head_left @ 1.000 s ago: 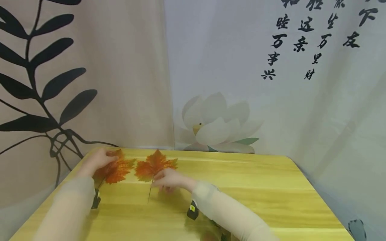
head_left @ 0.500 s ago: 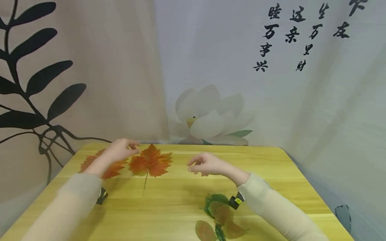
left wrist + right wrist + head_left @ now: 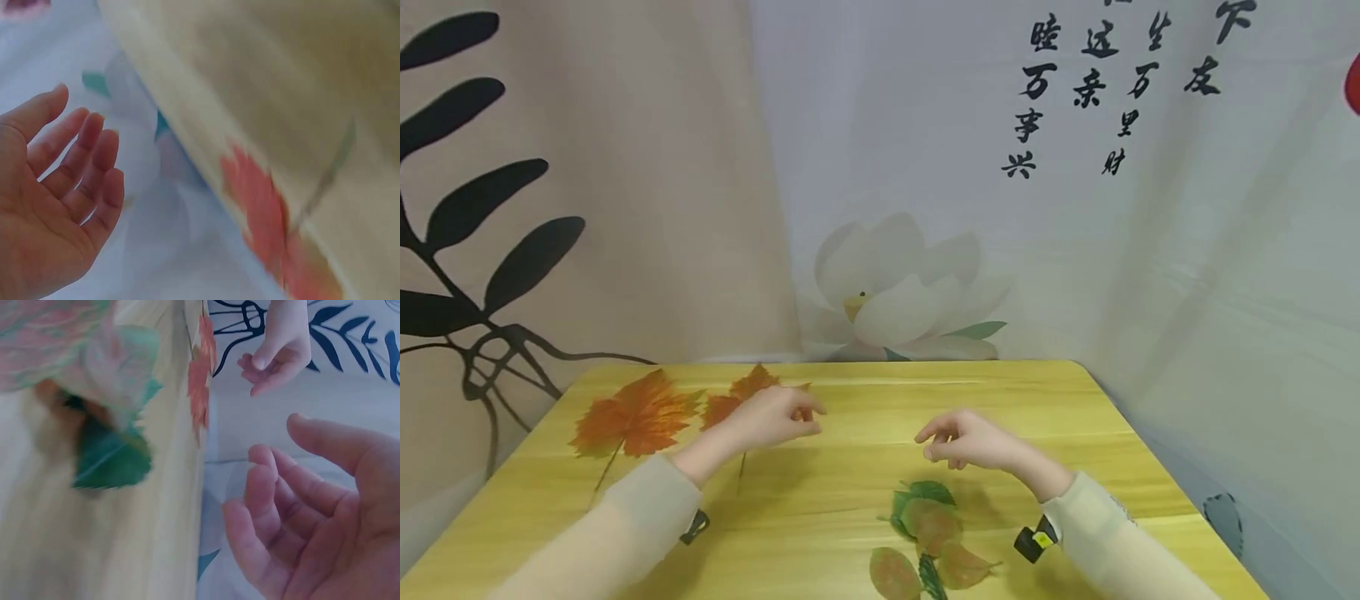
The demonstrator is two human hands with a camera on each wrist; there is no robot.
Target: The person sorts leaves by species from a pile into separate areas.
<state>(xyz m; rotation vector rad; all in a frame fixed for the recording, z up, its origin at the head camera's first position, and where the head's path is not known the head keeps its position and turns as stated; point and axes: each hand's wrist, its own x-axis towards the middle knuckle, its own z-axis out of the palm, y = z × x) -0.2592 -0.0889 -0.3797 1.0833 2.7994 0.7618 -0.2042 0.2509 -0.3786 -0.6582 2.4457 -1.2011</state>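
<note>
Two orange-red artificial maple leaves lie near the back left of the table. The left maple leaf (image 3: 638, 417) shows whole with its stem; the right maple leaf (image 3: 724, 407) is partly covered by my left hand (image 3: 771, 417), which hovers over it. In the left wrist view that hand's fingers (image 3: 94, 156) are loosely bent with nothing between them. My right hand (image 3: 973, 440) hangs above the table right of centre, fingers relaxed, holding nothing. Below it lies a loose pile of green and reddish leaves (image 3: 936, 529).
The yellow wood-grain table (image 3: 820, 533) ends at a cloth backdrop (image 3: 685, 208) printed with a dark plant, a lotus and writing. Each sleeve has a small dark camera at the wrist, the right camera (image 3: 1036, 540) with a yellow mark.
Both hands have let go of the maple leaves and lifted. The left hand moved right across the second leaf; the right hand moved right, uncovering the leaf pile. The head view turned right.
</note>
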